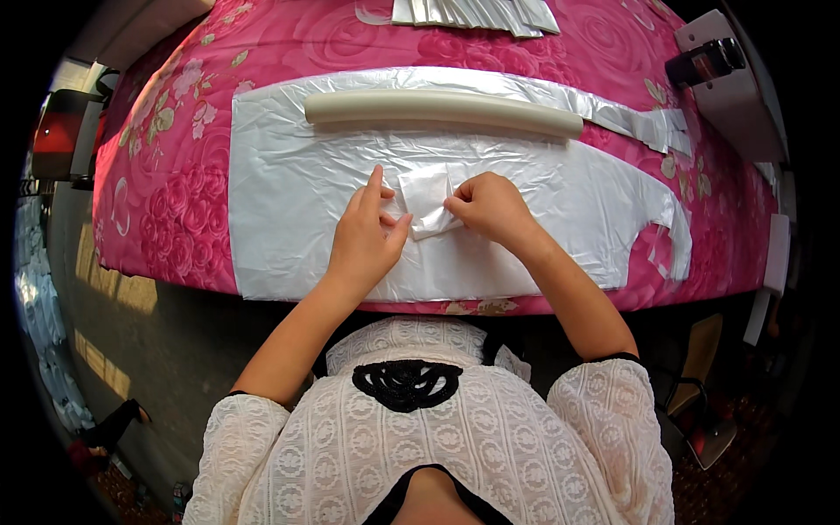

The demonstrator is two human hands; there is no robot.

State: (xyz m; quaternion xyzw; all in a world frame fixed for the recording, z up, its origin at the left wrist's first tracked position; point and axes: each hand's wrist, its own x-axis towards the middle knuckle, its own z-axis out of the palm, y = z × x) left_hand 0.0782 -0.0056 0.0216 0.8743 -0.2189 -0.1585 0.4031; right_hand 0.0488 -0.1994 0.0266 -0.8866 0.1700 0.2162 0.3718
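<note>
A small folded square of white plastic film (426,194) lies between my hands, on a large glossy white plastic sheet (293,184) cut in an apron-like shape. My right hand (493,207) pinches the square's right edge between thumb and fingers. To the left of the square is my left hand (367,234), its index finger stretched out and the other fingers loosely bent apart, with the thumb close to the square's edge. Beyond both hands, a long cream-coloured tube (437,111) rests across the sheet.
Pink rose-patterned cloth (188,227) covers the table. Pleated white plastic pieces (477,16) lie at the far edge. Strap-like ends of the sheet (661,131) reach right. A dark jar-like object (705,62) is by a pale box (735,101). A chair (696,367) stands at lower right.
</note>
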